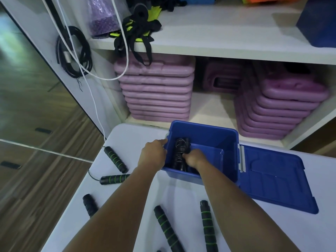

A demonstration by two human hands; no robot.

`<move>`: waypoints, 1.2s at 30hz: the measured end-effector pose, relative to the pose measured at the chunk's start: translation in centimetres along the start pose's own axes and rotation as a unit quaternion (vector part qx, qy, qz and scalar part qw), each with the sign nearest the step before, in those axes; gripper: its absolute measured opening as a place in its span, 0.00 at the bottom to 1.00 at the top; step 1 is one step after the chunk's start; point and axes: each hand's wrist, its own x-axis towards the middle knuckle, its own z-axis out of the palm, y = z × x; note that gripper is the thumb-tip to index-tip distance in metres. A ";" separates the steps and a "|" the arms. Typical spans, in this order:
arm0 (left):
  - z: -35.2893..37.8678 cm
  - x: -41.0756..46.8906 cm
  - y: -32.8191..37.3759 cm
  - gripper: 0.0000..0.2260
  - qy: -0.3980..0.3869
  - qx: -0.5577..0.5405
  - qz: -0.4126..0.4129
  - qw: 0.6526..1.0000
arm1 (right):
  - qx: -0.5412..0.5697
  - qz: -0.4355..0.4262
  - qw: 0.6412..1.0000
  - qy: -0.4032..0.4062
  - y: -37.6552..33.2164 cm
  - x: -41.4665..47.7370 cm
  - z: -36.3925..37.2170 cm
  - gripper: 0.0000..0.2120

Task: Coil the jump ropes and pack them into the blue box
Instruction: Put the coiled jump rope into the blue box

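Note:
The blue box (pixel 214 135) stands open on the white table (pixel 185 200), its hinged lid (pixel 272 180) lying flat to the right. A coiled black jump rope (pixel 181 151) lies inside the box at its left side. My right hand (pixel 195 158) is down in the box, fingers curled on the coil. My left hand (pixel 152 154) grips the box's left rim. Loose black handles with green rings lie on the table: two at the left (pixel 115 161) (pixel 115 179), one at the left edge (pixel 90 204), two near me (pixel 168 231) (pixel 209 228).
A white shelf unit (pixel 218 46) stands behind the table with stacks of pink steppers (pixel 156 88) (pixel 278 113), black straps (pixel 138 31) and a dark blue block (pixel 320 22). Black and white cables (pixel 76 51) hang on its left side. Wooden floor lies to the left.

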 end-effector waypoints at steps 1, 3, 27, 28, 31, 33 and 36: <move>0.0 0.0 0.0 0.20 0.000 0.001 0.000 1.000 | -0.002 0.000 1.000 -0.004 -0.1 -0.1 0.0 0.13; 0.0 0.0 -0.1 0.20 -0.003 -0.002 0.001 1.000 | 0.014 0.012 1.000 -0.013 -0.3 -0.2 0.1 0.14; 1.5 -12.6 -4.4 0.07 0.048 -0.027 0.130 0.990 | 0.006 -0.186 0.936 0.299 6.1 -17.5 3.5 0.07; 2.2 -13.2 -4.9 0.08 0.028 -0.019 0.123 0.992 | 0.007 -0.161 0.941 0.299 7.1 -18.1 4.4 0.07; 4.7 -14.4 -6.9 0.07 -0.070 -0.001 0.081 0.994 | -0.002 -0.072 0.957 0.280 10.4 -19.6 6.7 0.06; 6.3 -15.1 -8.1 0.08 -0.135 0.001 0.066 0.989 | -0.012 -0.014 0.971 0.239 12.4 -20.5 8.0 0.11; 8.3 -16.2 -9.0 0.18 -0.202 0.016 0.054 0.978 | -0.016 0.044 0.981 0.190 14.9 -21.7 9.3 0.18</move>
